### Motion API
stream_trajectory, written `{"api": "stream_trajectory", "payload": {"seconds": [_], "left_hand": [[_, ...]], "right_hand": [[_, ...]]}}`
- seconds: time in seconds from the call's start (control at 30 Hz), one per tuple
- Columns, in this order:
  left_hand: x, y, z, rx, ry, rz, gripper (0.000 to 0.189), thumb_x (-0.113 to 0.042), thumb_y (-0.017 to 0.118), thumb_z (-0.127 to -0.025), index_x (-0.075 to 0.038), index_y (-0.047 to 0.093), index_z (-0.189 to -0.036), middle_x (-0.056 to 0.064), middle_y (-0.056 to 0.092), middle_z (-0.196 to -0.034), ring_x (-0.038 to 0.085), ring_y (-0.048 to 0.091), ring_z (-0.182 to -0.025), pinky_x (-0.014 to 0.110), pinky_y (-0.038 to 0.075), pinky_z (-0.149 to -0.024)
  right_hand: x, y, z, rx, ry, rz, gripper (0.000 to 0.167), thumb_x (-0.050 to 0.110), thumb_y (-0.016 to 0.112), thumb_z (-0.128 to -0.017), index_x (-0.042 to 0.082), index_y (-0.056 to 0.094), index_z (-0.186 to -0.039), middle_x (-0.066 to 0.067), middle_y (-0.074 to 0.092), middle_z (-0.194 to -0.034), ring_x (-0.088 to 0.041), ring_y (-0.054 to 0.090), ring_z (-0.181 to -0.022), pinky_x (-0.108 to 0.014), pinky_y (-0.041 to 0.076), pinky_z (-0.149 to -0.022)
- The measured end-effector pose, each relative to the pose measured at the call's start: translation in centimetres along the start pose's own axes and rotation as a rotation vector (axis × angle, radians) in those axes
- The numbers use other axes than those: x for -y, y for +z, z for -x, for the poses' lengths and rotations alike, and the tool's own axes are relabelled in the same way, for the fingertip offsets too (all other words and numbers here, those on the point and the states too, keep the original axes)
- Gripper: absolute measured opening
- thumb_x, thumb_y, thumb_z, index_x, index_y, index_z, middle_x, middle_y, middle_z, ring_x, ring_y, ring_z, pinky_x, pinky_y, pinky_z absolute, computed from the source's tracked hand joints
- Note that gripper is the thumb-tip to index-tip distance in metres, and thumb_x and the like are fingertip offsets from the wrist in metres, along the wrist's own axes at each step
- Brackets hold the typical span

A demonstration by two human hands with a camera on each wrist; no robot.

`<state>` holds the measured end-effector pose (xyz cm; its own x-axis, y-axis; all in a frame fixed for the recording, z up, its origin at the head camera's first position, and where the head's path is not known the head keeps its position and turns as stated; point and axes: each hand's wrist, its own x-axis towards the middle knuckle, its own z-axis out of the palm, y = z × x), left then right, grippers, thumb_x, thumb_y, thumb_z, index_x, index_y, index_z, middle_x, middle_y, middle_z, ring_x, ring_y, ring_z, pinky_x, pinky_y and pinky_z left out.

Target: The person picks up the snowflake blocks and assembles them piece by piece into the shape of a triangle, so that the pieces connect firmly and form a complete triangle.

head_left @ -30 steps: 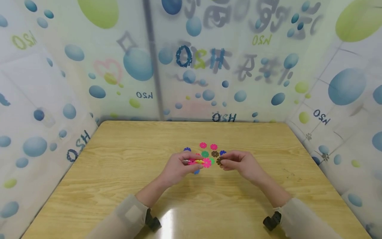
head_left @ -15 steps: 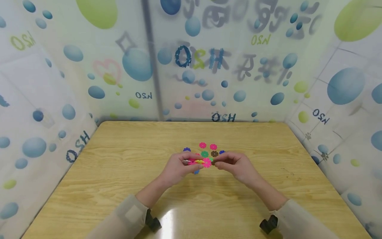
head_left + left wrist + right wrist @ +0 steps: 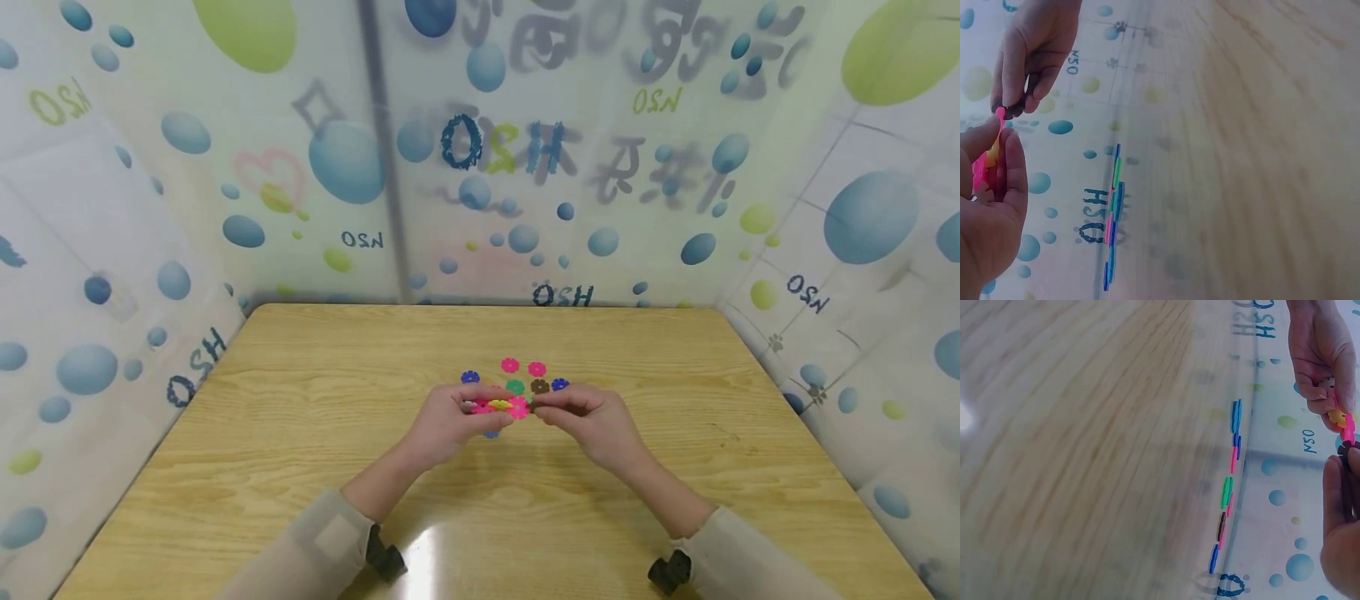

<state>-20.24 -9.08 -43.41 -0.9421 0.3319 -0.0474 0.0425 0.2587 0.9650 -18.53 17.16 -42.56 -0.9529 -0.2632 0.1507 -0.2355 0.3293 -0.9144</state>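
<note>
In the head view my left hand (image 3: 441,427) grips a short chain of notched, flower-shaped plastic discs. A pink disc (image 3: 518,407) sticks out at its right end, and a yellow disc (image 3: 500,405) comes just before it. Farther in, another pink disc and a whitish one are partly covered by the fingers. My right hand (image 3: 600,425) pinches a dark brown disc (image 3: 1344,449) between thumb and fingers. Both wrist views show the brown disc's edge right at the end pink disc. The fingers cover much of the brown disc.
Beyond the hands, several loose discs lie flat on the wooden table (image 3: 337,367): pink (image 3: 510,365), green (image 3: 514,387), brown (image 3: 540,387) and dark blue (image 3: 470,377). A lighter blue disc (image 3: 491,433) lies under the left hand. Printed curtains (image 3: 480,217) surround the table's far sides.
My right hand has moved left, bringing the brown disc up to the pink end of the chain. The left hand stays almost still, gripping the chain.
</note>
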Motion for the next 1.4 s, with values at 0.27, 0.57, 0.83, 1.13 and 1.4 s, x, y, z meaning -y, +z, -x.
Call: {"api": "stream_trajectory", "payload": {"seconds": [0.27,0.57,0.83,1.13,1.4], "left_hand": [[0.09,0.03,0.27,0.057,0.001,0.015,0.028,-0.033,0.089,-0.095,-0.026,0.084,-0.122,0.008,0.082,-0.11,0.014,0.064,-0.072,0.021,0.038,-0.053],[0.33,-0.29,0.31,0.099,0.059,0.004,0.028,-0.026,0.083,-0.1,-0.021,0.08,-0.128,0.007,0.083,-0.101,0.022,0.07,-0.08,0.023,0.05,-0.06],[0.24,-0.29,0.29,0.115,0.077,0.032,0.029,-0.02,0.082,-0.101,-0.015,0.079,-0.129,0.016,0.083,-0.106,0.032,0.076,-0.093,0.024,0.056,-0.064],[0.16,-0.41,0.34,0.125,0.059,0.035,0.027,-0.018,0.081,-0.101,-0.013,0.079,-0.127,0.009,0.083,-0.103,0.021,0.075,-0.089,0.021,0.051,-0.061],[-0.12,-0.42,0.62,0.114,0.021,0.065,0.032,-0.028,0.085,-0.099,-0.021,0.079,-0.129,0.014,0.082,-0.112,0.04,0.078,-0.098,0.021,0.05,-0.06]], "right_hand": [[-0.16,0.29,0.25,0.001,0.033,-0.003,0.019,0.022,0.085,-0.098,0.015,0.087,-0.116,-0.006,0.084,-0.109,-0.013,0.077,-0.092,-0.033,0.069,-0.08],[0.22,0.58,0.27,0.003,0.042,-0.049,0.017,0.02,0.086,-0.097,0.012,0.088,-0.112,-0.009,0.084,-0.111,-0.011,0.078,-0.092,-0.033,0.068,-0.078],[0.42,0.59,0.25,-0.002,0.057,-0.031,0.016,0.021,0.087,-0.096,0.013,0.088,-0.111,-0.008,0.084,-0.109,-0.011,0.077,-0.091,-0.032,0.067,-0.076],[0.3,0.9,0.2,0.0,0.06,-0.051,0.017,0.019,0.088,-0.096,0.012,0.088,-0.111,-0.009,0.084,-0.109,-0.012,0.078,-0.09,-0.031,0.068,-0.076],[0.06,0.67,0.61,0.0,-0.027,-0.004,0.021,0.021,0.084,-0.099,0.015,0.085,-0.12,-0.007,0.083,-0.113,-0.012,0.077,-0.094,-0.029,0.068,-0.079]]}}
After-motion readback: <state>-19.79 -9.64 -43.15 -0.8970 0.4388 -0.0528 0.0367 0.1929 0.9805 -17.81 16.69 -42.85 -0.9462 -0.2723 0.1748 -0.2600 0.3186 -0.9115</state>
